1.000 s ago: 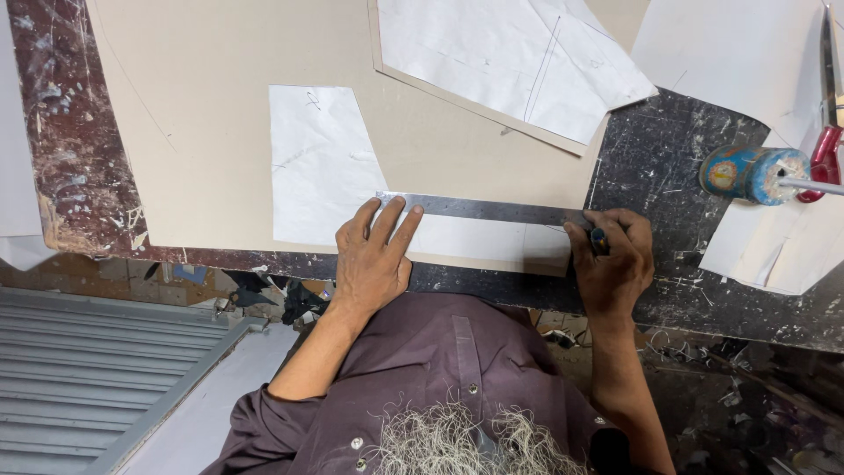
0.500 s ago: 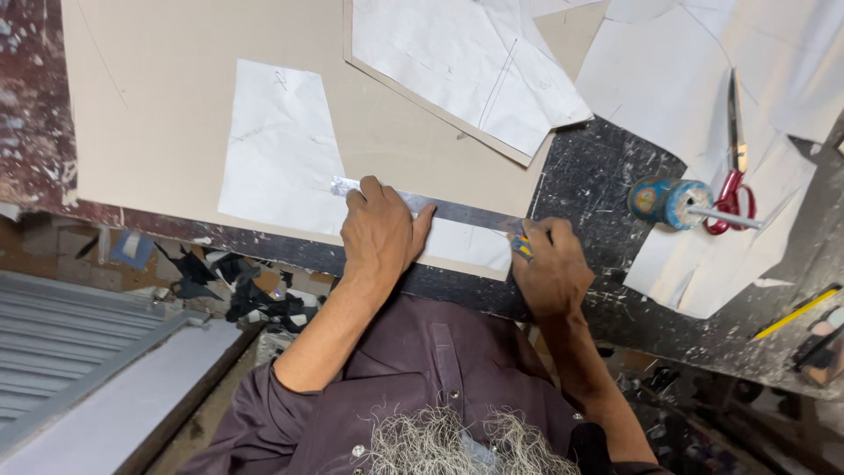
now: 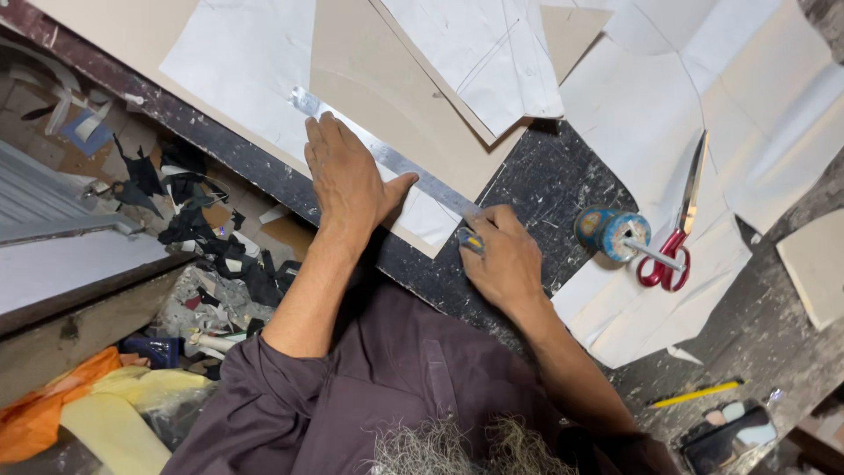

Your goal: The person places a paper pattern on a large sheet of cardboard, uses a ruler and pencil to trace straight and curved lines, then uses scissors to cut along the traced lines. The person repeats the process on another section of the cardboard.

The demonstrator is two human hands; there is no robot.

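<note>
Left hand [image 3: 347,176] flat, pinning ruler [image 3: 387,158] on card [image 3: 369,97]; right hand [image 3: 503,259] clenched on knife [image 3: 470,239]: a slipping ruler could spoil the cut

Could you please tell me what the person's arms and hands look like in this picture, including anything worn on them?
Both forearms are bare; the dark purple shirt has its sleeves pushed up to the elbows. The left hand and right hand wear no gloves; no rings or watch show.
</note>
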